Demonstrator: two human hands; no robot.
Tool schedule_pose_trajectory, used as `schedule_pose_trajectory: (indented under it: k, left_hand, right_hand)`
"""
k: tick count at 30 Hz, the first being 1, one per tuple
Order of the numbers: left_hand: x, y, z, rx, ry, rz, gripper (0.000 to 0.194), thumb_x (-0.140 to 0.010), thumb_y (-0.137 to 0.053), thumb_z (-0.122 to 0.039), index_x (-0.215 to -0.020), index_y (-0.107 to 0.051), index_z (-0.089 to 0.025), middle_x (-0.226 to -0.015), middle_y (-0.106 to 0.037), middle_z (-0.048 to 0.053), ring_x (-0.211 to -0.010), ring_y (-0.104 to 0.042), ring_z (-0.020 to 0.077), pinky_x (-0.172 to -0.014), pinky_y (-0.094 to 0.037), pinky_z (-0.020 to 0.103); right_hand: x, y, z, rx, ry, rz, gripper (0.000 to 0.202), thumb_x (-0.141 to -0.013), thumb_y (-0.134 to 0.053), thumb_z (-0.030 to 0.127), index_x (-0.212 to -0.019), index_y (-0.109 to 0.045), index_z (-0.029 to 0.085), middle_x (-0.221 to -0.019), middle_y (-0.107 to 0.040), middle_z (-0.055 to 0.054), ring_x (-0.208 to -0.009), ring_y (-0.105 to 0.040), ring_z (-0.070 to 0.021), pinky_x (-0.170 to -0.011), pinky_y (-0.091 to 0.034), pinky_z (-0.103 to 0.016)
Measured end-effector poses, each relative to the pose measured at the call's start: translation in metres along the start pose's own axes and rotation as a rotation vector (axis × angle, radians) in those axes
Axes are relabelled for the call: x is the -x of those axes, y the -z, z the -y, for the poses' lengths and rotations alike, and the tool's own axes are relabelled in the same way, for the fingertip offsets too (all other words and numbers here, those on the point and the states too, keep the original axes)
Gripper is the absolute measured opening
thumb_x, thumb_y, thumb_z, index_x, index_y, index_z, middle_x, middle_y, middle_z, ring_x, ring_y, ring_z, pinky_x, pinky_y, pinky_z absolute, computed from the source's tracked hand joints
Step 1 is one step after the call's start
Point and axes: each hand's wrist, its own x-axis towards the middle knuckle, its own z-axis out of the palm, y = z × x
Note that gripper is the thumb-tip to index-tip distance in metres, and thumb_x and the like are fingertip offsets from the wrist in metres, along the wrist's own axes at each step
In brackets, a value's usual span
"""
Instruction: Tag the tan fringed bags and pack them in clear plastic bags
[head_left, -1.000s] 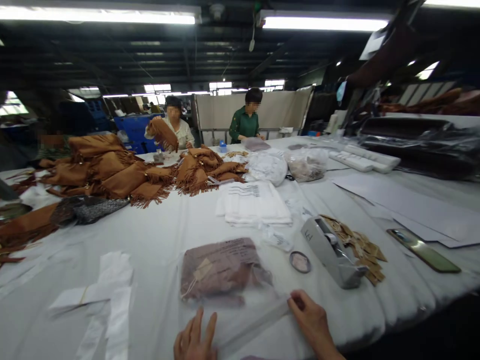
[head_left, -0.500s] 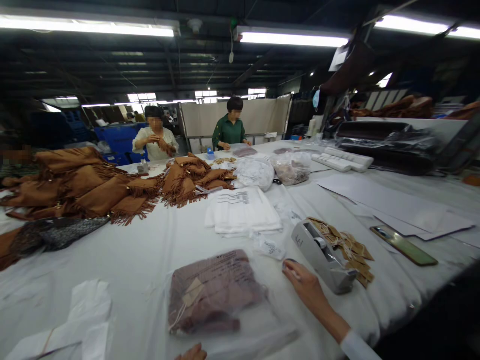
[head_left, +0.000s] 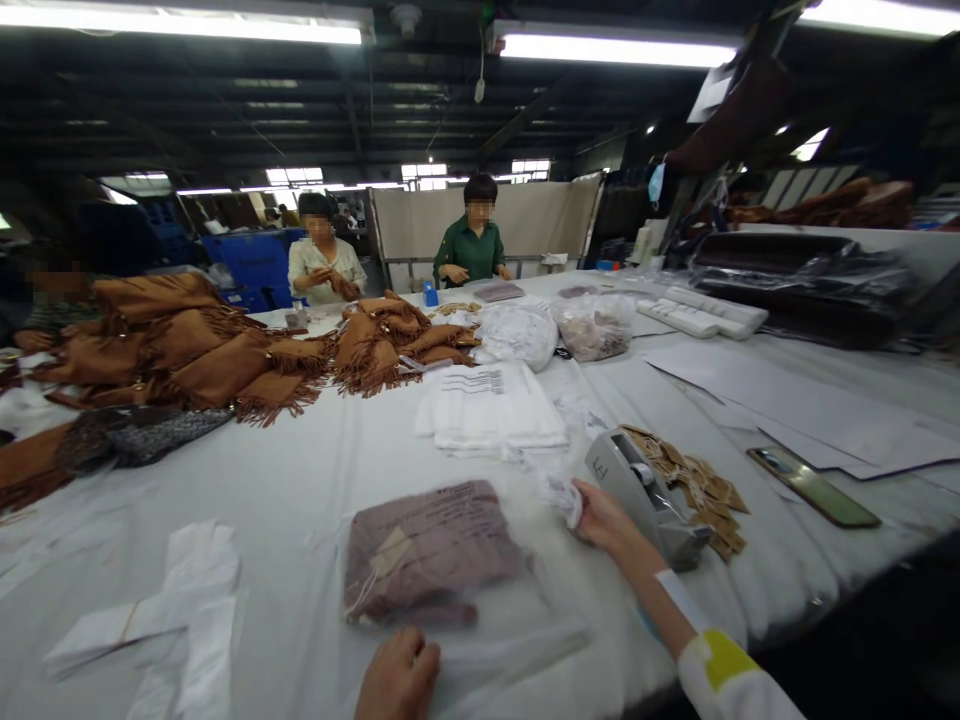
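A mauve fringed item, probably a bag, with a tan paper tag lies flat in a clear plastic bag (head_left: 427,555) before me. My left hand (head_left: 397,675) is curled closed by the plastic bag's near edge; what is in its fingers, if anything, is hidden. To the right of the bag, my right hand (head_left: 600,515) pinches a small white printed packet (head_left: 562,498). Just beyond that hand stands a grey tape dispenser (head_left: 626,465), with several tan tags on strings (head_left: 701,490) behind it.
A stack of white printed plastic bags (head_left: 495,410) lies ahead. Brown fringed bags (head_left: 202,345) are heaped at the left, white folded strips (head_left: 199,580) nearer me. At the right are a phone (head_left: 814,485) and white sheets (head_left: 780,395). Two co-workers (head_left: 471,245) (head_left: 326,260) stand across the table.
My right hand has moved slightly up and forward and now has the white packet in its fingers. My left hand has come further into view, up to the plastic bag's near edge.
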Motion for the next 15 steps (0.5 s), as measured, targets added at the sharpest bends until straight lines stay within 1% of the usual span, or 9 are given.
schedule_pose_trajectory:
  k: [2, 4, 6, 7, 9, 11, 12, 13, 15]
  left_hand:
    - [-0.014, 0.012, -0.006, 0.119, 0.072, 0.043, 0.024, -0.09, -0.042, -0.016, -0.078, -0.063, -0.023, -0.07, -0.064, 0.001, -0.066, -0.062, 0.0143, -0.061, -0.046, 0.022]
    - [-0.033, 0.028, -0.006, 0.249, 0.165, 0.032, 0.024, -0.092, -0.041, -0.02, -0.087, -0.064, -0.022, -0.077, -0.067, 0.002, -0.071, -0.064, 0.0143, -0.064, -0.046, 0.022]
    - [-0.053, 0.046, 0.0, 0.354, 0.253, -0.019, 0.024, -0.093, -0.041, -0.025, -0.094, -0.065, -0.022, -0.085, -0.07, 0.003, -0.076, -0.065, 0.015, -0.069, -0.047, 0.024]
    - [-0.063, 0.054, 0.003, 0.388, 0.304, -0.054, 0.025, -0.093, -0.042, -0.028, -0.093, -0.066, -0.022, -0.086, -0.071, 0.003, -0.078, -0.065, 0.0157, -0.071, -0.047, 0.025]
    - [-0.082, 0.07, 0.009, 0.429, 0.393, -0.101, 0.029, -0.094, -0.043, -0.035, -0.088, -0.067, -0.021, -0.081, -0.071, 0.003, -0.075, -0.065, 0.0164, -0.071, -0.047, 0.027]
    - [-0.095, 0.084, 0.014, 0.466, 0.445, -0.11, 0.03, -0.093, -0.044, -0.037, -0.084, -0.068, -0.021, -0.076, -0.071, 0.001, -0.071, -0.064, 0.016, -0.068, -0.046, 0.027]
    - [-0.1, 0.089, 0.016, 0.482, 0.456, -0.109, 0.029, -0.092, -0.045, -0.037, -0.084, -0.068, -0.021, -0.075, -0.07, 0.001, -0.07, -0.063, 0.0156, -0.067, -0.045, 0.026]
    - [-0.104, 0.094, 0.018, 0.493, 0.46, -0.111, 0.028, -0.092, -0.046, -0.036, -0.084, -0.069, -0.021, -0.075, -0.071, 0.0, -0.069, -0.063, 0.0154, -0.066, -0.045, 0.026]
    - [-0.109, 0.101, 0.02, 0.501, 0.455, -0.134, 0.025, -0.091, -0.048, -0.034, -0.084, -0.069, -0.021, -0.078, -0.072, 0.0, -0.072, -0.064, 0.0156, -0.067, -0.045, 0.026]
  right_hand:
    - [0.022, 0.003, 0.014, 0.002, 0.014, -0.021, 0.039, -0.083, -0.055, 0.05, -0.08, -0.069, 0.013, -0.064, -0.068, -0.008, -0.065, -0.065, -0.0201, -0.057, -0.053, -0.029]
    - [0.056, 0.0, 0.028, 0.057, 0.126, -0.102, 0.037, -0.088, -0.052, 0.047, -0.09, -0.07, 0.015, -0.074, -0.072, -0.008, -0.077, -0.068, -0.0209, -0.066, -0.056, -0.03]
    - [0.096, -0.01, 0.04, 0.222, 0.457, -0.217, 0.027, -0.088, -0.057, 0.039, -0.099, -0.07, 0.017, -0.085, -0.074, -0.008, -0.085, -0.07, -0.0218, -0.074, -0.057, -0.031]
    - [0.116, -0.017, 0.044, 0.287, 0.669, -0.182, 0.023, -0.088, -0.059, 0.032, -0.102, -0.07, 0.018, -0.089, -0.075, -0.008, -0.084, -0.07, -0.0214, -0.076, -0.058, -0.031]
    - [0.149, -0.036, 0.048, 0.327, 1.067, 0.038, 0.025, -0.088, -0.057, 0.018, -0.112, -0.067, 0.019, -0.096, -0.075, -0.009, -0.089, -0.071, -0.02, -0.082, -0.058, -0.03]
    - [0.167, -0.06, 0.046, 0.31, 1.38, 0.357, 0.031, -0.089, -0.054, 0.01, -0.118, -0.062, 0.017, -0.099, -0.074, -0.009, -0.098, -0.068, -0.0195, -0.088, -0.056, -0.032]
    - [0.17, -0.073, 0.043, 0.314, 1.467, 0.494, 0.03, -0.09, -0.052, 0.009, -0.118, -0.061, 0.016, -0.099, -0.074, -0.008, -0.101, -0.067, -0.0193, -0.09, -0.055, -0.033]
    - [0.169, -0.087, 0.039, 0.334, 1.502, 0.612, 0.028, -0.091, -0.05, 0.009, -0.116, -0.061, 0.015, -0.096, -0.073, -0.008, -0.102, -0.066, -0.0187, -0.09, -0.055, -0.033]
    - [0.161, -0.111, 0.03, 0.412, 1.442, 0.764, 0.024, -0.095, -0.044, 0.01, -0.111, -0.061, 0.015, -0.094, -0.072, -0.008, -0.098, -0.066, -0.0173, -0.087, -0.056, -0.033]
